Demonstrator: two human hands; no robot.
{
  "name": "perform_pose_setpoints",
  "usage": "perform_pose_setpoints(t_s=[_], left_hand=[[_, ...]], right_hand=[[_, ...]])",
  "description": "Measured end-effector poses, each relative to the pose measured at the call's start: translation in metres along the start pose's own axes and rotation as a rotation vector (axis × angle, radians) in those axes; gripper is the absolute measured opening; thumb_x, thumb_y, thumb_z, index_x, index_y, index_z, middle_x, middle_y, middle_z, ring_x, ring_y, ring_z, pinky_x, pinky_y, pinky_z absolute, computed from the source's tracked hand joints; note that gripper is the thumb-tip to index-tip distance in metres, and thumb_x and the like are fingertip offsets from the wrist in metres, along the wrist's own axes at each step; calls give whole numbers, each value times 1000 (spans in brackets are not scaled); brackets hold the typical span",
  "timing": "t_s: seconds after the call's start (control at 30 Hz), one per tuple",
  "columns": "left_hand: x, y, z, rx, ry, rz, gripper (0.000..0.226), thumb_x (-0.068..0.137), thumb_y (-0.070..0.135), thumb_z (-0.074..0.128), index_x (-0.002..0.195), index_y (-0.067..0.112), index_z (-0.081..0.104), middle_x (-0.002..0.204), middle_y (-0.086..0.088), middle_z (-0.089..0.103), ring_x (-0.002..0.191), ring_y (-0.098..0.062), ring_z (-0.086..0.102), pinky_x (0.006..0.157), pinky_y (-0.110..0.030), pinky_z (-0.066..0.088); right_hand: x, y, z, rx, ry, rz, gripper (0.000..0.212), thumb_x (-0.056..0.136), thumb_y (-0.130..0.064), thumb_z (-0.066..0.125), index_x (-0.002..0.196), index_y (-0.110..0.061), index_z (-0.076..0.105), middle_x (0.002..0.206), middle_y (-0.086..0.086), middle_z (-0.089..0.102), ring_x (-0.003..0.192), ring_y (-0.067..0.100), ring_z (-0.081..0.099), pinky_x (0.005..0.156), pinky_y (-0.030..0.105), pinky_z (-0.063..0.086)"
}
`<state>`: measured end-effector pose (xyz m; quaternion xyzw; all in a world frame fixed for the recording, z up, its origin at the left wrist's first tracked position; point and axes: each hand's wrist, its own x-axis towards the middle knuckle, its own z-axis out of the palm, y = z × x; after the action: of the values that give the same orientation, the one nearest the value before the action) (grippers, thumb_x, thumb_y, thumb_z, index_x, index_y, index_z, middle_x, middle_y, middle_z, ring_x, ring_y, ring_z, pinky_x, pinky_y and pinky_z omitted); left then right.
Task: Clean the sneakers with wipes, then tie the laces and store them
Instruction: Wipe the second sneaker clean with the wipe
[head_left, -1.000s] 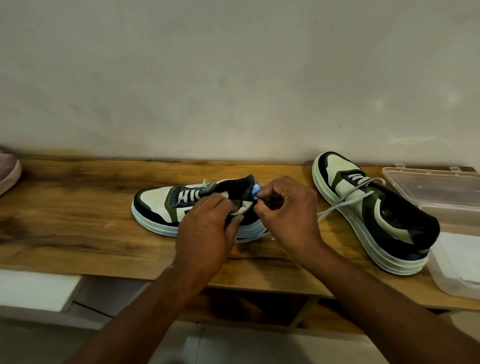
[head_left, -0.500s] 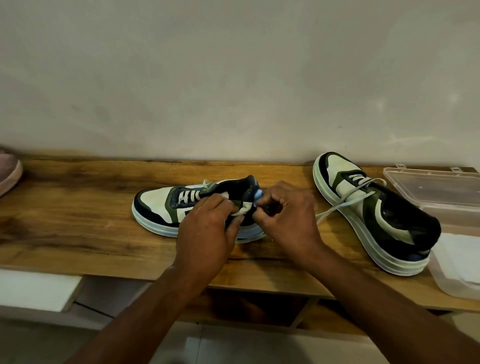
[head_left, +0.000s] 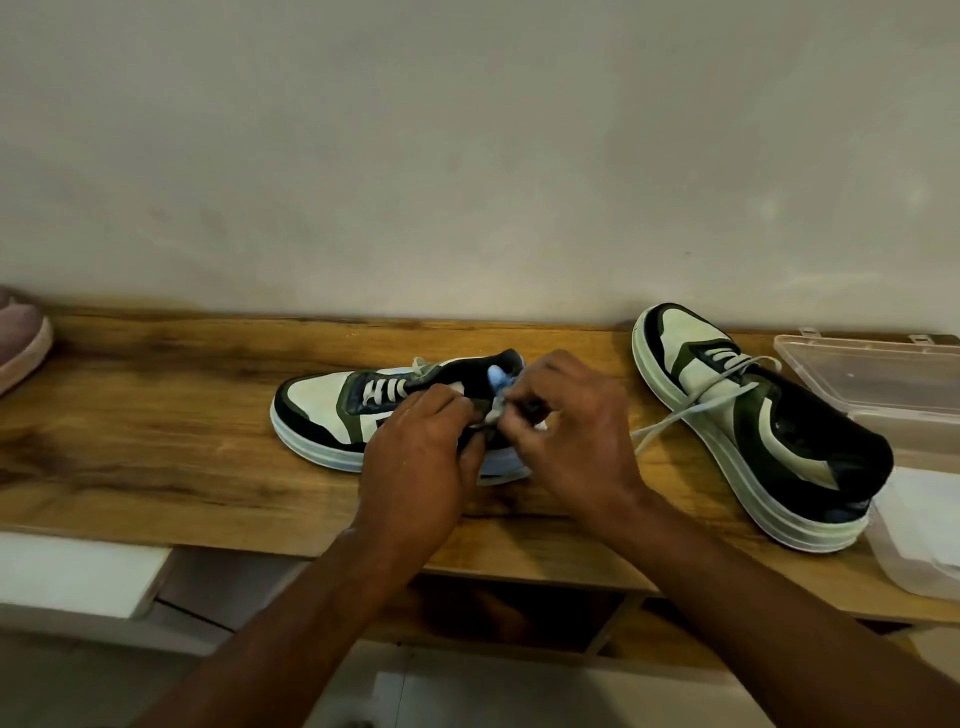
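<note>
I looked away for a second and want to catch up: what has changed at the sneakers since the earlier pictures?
Little. The right hand has edged left, closing on the left hand at the heel of the near sneaker, and both still pinch pale lace or wipe there; which, I cannot tell. The second sneaker with its loose lace, the clear box and the wooden shelf are unchanged.

A plain, off-white plastered wall (head_left: 467, 156) rises behind a long counter (head_left: 156, 441) of warm brown, streaked wood with a dark gap underneath. Below to the left sits a white ledge (head_left: 78, 571), and pale floor tiles (head_left: 493, 696) show beneath. The light is dim and even.
</note>
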<state>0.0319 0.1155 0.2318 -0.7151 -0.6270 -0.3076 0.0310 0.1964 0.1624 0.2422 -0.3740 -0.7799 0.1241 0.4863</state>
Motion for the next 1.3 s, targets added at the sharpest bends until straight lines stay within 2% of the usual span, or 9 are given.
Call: perform_pose_setpoints(t_s=[0.17, 0.4, 0.57, 0.7, 0.8, 0.97, 1.07, 1.17, 1.3], left_hand=[[-2, -1, 1, -5, 12, 11, 13, 91, 27, 76, 100, 20, 70, 101, 6, 65, 96, -16, 60, 78, -36, 54], [-7, -1, 0, 1, -18, 40, 22, 89, 26, 76, 108, 20, 67, 108, 5, 62, 102, -15, 57, 80, -31, 52], [-2, -4, -1, -28, -44, 84, 22, 88, 22, 78, 106, 20, 66, 108, 5, 62, 102, -15, 56, 82, -31, 51], [1, -8, -2, -65, -51, 138, 21, 86, 17, 80, 103, 17, 68, 106, 3, 63, 101, -18, 58, 80, -37, 54], [1, -15, -4, -119, -90, 208, 21, 88, 15, 78, 107, 16, 68, 111, 2, 63, 105, -18, 58, 85, -37, 54], [7, -32, -16, -144, -167, 258, 27, 87, 18, 77, 113, 18, 69, 119, 4, 63, 113, -13, 59, 91, -33, 55], [9, -41, -24, -159, -153, 192, 37, 82, 19, 83, 116, 21, 69, 123, 6, 61, 119, -11, 58, 95, -37, 56], [4, -35, -25, -225, -105, -31, 67, 73, 23, 92, 133, 22, 60, 131, 10, 55, 121, -6, 56, 100, -37, 56], [-11, -9, -13, -262, -72, -344, 103, 65, 38, 96, 151, 23, 41, 143, 9, 42, 128, -4, 44, 106, -17, 44]], right_hand=[[12, 19, -9, 15, 132, 284, 17, 73, -1, 80, 79, -16, 74, 79, -8, 68, 70, 5, 64, 64, 25, 55], [-11, 17, -10, 86, 36, 153, 17, 76, -1, 81, 88, -12, 77, 86, -5, 71, 75, 8, 68, 66, 26, 59], [-28, 15, -13, 43, -216, 73, 16, 76, -7, 83, 84, -18, 74, 87, -9, 69, 79, 5, 65, 67, 29, 58], [-21, 26, -24, 16, -100, 232, 19, 75, -5, 83, 82, -20, 74, 83, -12, 68, 72, 4, 65, 63, 18, 55], [-17, 35, -28, 48, -1, 414, 22, 72, -2, 84, 77, -21, 75, 77, -12, 70, 69, 7, 66, 62, 23, 58], [-27, 20, -21, 82, -42, 306, 19, 72, -3, 81, 75, -20, 73, 76, -10, 69, 66, 9, 65, 60, 32, 58], [-34, 14, -16, 98, -62, 208, 15, 75, -3, 81, 80, -16, 75, 82, -7, 70, 70, 9, 67, 60, 31, 59], [-34, 16, -14, 113, -44, 185, 15, 76, -3, 82, 82, -15, 76, 84, -7, 71, 71, 8, 68, 61, 31, 59], [-39, 5, -8, 183, -77, 167, 19, 77, -3, 81, 93, -14, 78, 88, -9, 73, 76, 7, 70, 65, 27, 60]])
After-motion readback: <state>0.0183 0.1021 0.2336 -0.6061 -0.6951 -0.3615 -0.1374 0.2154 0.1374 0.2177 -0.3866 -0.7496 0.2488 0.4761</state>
